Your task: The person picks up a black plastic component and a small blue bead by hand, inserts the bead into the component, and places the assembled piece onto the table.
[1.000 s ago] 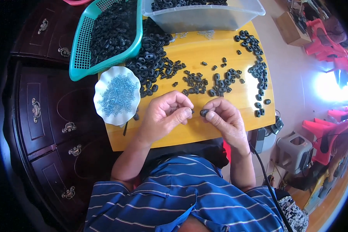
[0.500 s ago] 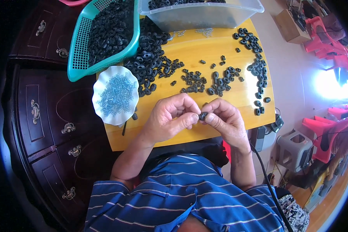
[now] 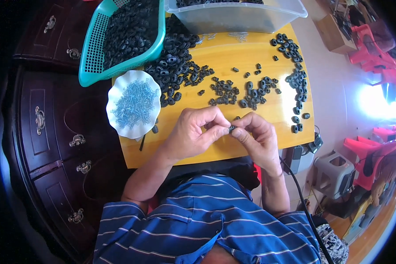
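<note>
My left hand (image 3: pixel 199 132) and my right hand (image 3: pixel 258 137) meet over the near part of the yellow table (image 3: pixel 198 159). Thumb and forefinger of each are pinched on one small black plastic piece (image 3: pixel 232 129), which looks like a cord lock; fingertips cover most of it. Just beyond the fingers lie a cluster of small black inner pieces (image 3: pixel 224 92) and a group of mixed larger and smaller ones (image 3: pixel 259 92). Left of my hands, a white scalloped dish (image 3: pixel 112 110) holds many small metal springs (image 3: pixel 136 104).
At the far left stands a green basket (image 3: pixel 162 37) full of black pieces, with a loose pile (image 3: pixel 174 66) beside it. A clear plastic bin (image 3: pixel 237 22) is at the back. Black cord locks (image 3: pixel 298 83) line the right edge. Dark drawers (image 3: pixel 44 127) flank the table; a grey stool (image 3: pixel 334 169) is right.
The piece between my fingertips has turned slightly and shows less. Both hands stay together in nearly the same place, while the whole view has shifted a little.
</note>
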